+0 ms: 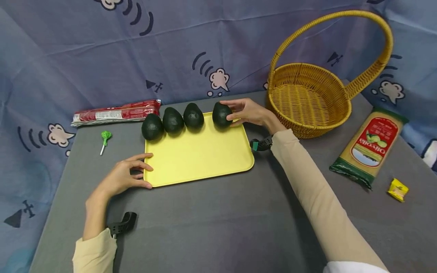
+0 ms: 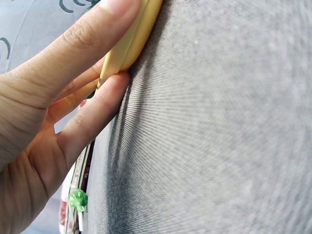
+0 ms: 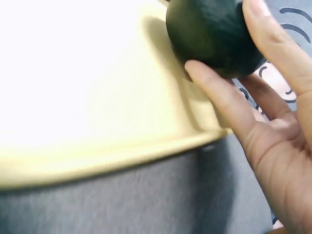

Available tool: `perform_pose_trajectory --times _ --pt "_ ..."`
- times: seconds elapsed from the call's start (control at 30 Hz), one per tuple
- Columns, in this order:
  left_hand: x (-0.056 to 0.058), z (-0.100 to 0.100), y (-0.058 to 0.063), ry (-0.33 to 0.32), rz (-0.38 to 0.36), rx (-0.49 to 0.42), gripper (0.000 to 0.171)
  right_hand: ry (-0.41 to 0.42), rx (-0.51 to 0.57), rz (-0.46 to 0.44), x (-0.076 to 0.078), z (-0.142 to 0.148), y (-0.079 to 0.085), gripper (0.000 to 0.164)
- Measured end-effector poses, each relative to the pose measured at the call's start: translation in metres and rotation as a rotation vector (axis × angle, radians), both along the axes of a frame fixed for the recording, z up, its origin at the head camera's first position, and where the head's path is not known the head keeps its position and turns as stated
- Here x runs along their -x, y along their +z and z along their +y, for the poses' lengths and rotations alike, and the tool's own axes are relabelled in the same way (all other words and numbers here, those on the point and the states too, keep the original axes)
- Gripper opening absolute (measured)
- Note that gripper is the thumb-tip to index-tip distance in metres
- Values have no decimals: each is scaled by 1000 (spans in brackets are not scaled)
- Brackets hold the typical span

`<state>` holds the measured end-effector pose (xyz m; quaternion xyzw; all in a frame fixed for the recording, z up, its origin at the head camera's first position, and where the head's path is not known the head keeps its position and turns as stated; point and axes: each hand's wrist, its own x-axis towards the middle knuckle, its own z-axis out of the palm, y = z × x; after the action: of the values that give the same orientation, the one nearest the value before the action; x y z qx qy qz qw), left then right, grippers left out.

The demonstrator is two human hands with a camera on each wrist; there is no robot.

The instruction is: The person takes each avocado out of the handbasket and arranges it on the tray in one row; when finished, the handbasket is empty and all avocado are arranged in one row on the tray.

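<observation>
A dark green avocado [image 1: 221, 115] is in my right hand [image 1: 250, 112], held between thumb and fingers over the back right part of the yellow tray [image 1: 201, 155]. The right wrist view shows the fingers around the same avocado [image 3: 214, 36]; whether it touches the tray is unclear. My left hand [image 1: 124, 174] holds the tray's near left corner; up close, thumb and fingers meet the tray edge [image 2: 141, 29]. Along the tray's back left side several more avocados stand in a row, among them a leftmost one [image 1: 152, 127] and one nearer the middle [image 1: 193, 116].
A wicker basket [image 1: 307, 127] with a tall handle stands behind my right forearm. To the right lie a pasta-like packet [image 1: 370, 146] and a small yellow wrapped sweet [image 1: 398, 190]. A red packet [image 1: 116, 113] and a green lollipop [image 1: 106, 136] lie on the left of the grey table [image 1: 211, 227].
</observation>
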<state>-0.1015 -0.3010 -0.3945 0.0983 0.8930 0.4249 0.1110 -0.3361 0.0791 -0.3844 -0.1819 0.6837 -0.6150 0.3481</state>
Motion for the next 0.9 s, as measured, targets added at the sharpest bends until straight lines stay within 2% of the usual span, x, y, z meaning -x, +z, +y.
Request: perform_pose_trajectory --times 0.27,0.4,0.9 --pt "2 0 -2 3 -7 -10 42 14 -95 72 6 -3 6 63" --pt "2 -2 -3 4 -8 -11 42 25 -98 105 9 -2 6 64" --pt "1 -1 -1 0 2 10 41 17 -38 37 5 -20 3 65"
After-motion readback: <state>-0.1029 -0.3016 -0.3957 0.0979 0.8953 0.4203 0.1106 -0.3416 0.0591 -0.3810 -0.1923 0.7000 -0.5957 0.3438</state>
